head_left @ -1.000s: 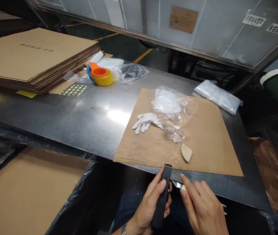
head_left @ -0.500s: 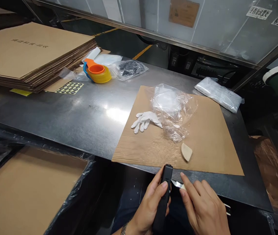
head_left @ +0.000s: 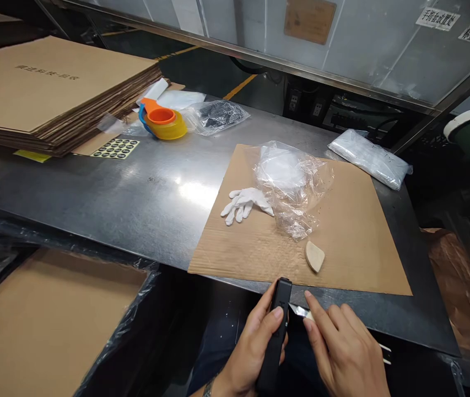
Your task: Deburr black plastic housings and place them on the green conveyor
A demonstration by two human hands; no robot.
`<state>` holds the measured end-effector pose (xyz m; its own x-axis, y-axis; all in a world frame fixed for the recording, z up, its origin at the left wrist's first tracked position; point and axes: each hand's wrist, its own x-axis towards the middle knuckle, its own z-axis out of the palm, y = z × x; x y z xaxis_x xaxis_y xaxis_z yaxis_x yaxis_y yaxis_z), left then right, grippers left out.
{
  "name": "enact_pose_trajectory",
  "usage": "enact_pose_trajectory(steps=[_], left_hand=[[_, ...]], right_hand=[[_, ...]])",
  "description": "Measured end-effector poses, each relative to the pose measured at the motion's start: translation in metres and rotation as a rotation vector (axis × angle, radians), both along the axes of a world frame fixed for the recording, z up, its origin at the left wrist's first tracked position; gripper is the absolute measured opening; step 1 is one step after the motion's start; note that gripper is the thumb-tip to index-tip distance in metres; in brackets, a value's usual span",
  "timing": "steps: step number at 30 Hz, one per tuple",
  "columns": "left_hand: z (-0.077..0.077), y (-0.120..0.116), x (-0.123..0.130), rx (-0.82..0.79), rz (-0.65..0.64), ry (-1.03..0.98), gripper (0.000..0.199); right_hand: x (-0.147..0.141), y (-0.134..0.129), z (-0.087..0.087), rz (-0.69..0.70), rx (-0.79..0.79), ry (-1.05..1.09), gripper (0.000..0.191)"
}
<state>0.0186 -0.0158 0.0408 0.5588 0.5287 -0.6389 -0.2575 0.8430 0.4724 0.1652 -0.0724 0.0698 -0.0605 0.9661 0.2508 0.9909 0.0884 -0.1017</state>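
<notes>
Table: a grey metal top (head_left: 160,204), light glaring off it
Left end: a thick stack of flat cardboard (head_left: 57,91), a sticker sheet (head_left: 115,149) by its near right corner
Far edge: an orange, blue and yellow ring-shaped item (head_left: 163,122), next to a clear bag (head_left: 220,116) with dark contents
Right half: a cardboard sheet (head_left: 354,237) bearing crumpled clear plastic (head_left: 296,190), a white glove (head_left: 246,204), a beige wedge (head_left: 314,257)
Far right: a plastic-wrapped packet (head_left: 370,159)

Left hand (head_left: 255,342) grips a long black plastic bar (head_left: 276,336); right hand (head_left: 344,344) holds a pale-handled metal blade (head_left: 300,311).
</notes>
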Motion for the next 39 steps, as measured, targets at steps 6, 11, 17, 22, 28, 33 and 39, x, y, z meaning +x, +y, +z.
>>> enact_pose_trajectory(steps=[6,11,17,22,28,33,39], left_hand=[[0.0009,-0.0003,-0.0005,-0.001,0.0,-0.011,0.078],[0.0003,0.0009,-0.0006,0.0,-0.001,-0.009,0.077],[-0.0011,0.0006,-0.001,0.02,-0.016,-0.017,0.074],[0.0002,0.0006,-0.0014,0.009,-0.013,-0.007,0.081],[0.0063,-0.0008,-0.0018,0.035,0.004,0.029,0.077],[0.0069,-0.0013,-0.0013,0.075,0.032,0.028,0.068],[0.0061,-0.0002,-0.0015,0.047,0.017,0.023,0.074]], right_hand=[[0.002,0.0028,-0.0001,-0.071,0.073,0.042,0.037],[0.0026,0.003,-0.0006,-0.057,0.056,0.107,0.038],[0.0007,0.0012,-0.0002,-0.023,0.039,0.111,0.036],[0.001,-0.0007,-0.0006,-0.001,0.01,0.082,0.036],[0.0012,-0.001,0.0014,0.004,0.009,0.069,0.035],[0.002,-0.0018,-0.0004,0.01,-0.018,0.05,0.036],[0.0028,-0.003,-0.0031,0.012,-0.01,0.048,0.037]])
